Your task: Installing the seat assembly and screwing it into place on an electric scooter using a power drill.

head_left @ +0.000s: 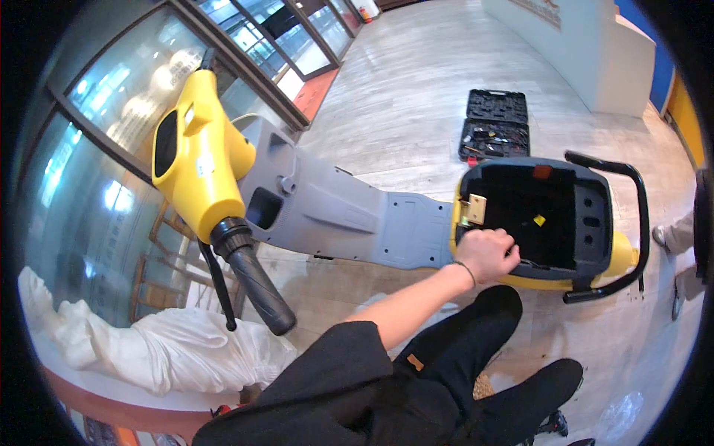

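My left hand [487, 255] is closed at the near rim of an open storage compartment [513, 201] on a yellow and grey scooter [320, 197]. Its fingers curl downward, and whatever they grip is hidden; something thin and shiny shows just beyond them. A pale metal hinge plate [476, 209] stands beside the hand on the compartment's left rim. Inside the black compartment lies a small yellow piece [539, 221]. A black tubular grab rail [638, 201] curves round the scooter's rear. My right hand is out of view.
An open black tool case [494, 126] lies on the floor behind the scooter. The black handlebar grip [260, 286] points toward me on the left. Beside it is a white statue [193, 346]. Clear plastic wrap [621, 412] lies lower right; another person's leg [675, 236] is at the right.
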{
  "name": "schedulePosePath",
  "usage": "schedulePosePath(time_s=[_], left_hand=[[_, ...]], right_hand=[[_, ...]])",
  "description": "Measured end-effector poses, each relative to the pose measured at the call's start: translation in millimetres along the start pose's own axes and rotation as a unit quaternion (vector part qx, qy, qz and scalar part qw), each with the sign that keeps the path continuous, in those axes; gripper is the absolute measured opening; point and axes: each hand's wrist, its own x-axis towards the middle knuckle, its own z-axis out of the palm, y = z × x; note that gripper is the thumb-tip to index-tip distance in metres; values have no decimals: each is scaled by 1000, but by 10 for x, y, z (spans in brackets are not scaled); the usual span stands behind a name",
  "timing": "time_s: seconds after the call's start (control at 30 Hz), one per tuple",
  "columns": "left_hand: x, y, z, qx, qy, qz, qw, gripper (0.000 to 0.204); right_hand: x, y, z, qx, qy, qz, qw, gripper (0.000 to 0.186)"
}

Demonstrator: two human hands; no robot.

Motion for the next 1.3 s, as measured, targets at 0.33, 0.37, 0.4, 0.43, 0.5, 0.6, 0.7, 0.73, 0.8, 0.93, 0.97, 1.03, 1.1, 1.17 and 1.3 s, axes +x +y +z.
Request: schedulePosePath(time_s=[0.33, 0.37, 0.4, 0.43, 0.5, 0.6, 0.7, 0.73, 0.8, 0.93, 0.97, 1.03, 1.1, 1.17, 1.3], left_hand=[[200, -385, 410, -30, -131, 75, 988, 41], [198, -421, 416, -51, -138, 49, 988, 41], [229, -471, 417, -7, -152, 78, 985, 43], [251, -529, 416, -33, -170, 45, 984, 43], [284, -656, 389, -41, -206, -17, 978, 43], [303, -955, 396, 19, -155, -11, 988, 43], [265, -1219, 337, 157, -123, 155, 968, 39], [255, -1291, 294, 201, -109, 190, 955, 37], [245, -1403, 253, -37, -154, 5, 987, 43], [237, -1357, 189, -77, -129, 33, 988, 46], [215, -1274, 151, 4, -116, 56, 992, 46], [136, -1047, 92, 86, -118, 35, 989, 46], [114, -783, 111, 127, -121, 17, 984, 46], [115, -532, 190, 150, -130, 5, 980, 47], [189, -181, 386, 180, -145, -14, 973, 47]], right_hand=[[575, 870, -1202, 507, 202, 186, 817, 43], [611, 979, -1190, 517, 221, 194, 804, 47], [639, 1081, -1146, 523, 283, 191, 781, 52], [685, 1171, -1093, 516, 329, 206, 764, 58], [773, 1342, -987, 534, 344, 206, 744, 51], [766, 1829, -727, 512, 297, 166, 789, 43], [855, 2163, -571, 522, 250, 281, 766, 37], [890, 2254, -515, 534, 251, 286, 755, 38], [929, 2376, -427, 529, 249, 336, 738, 38], [1056, 2326, -106, 207, 245, 423, 847, 37], [1097, 2251, 36, 69, 236, 394, 886, 29], [1330, 1946, 308, -47, 116, 301, 945, 28], [1694, 1610, 681, -248, 17, 118, 961, 26], [2244, 1316, 1091, -332, 10, 10, 943, 26], [3353, 1017, 1920, -399, -3, -195, 896, 20]])
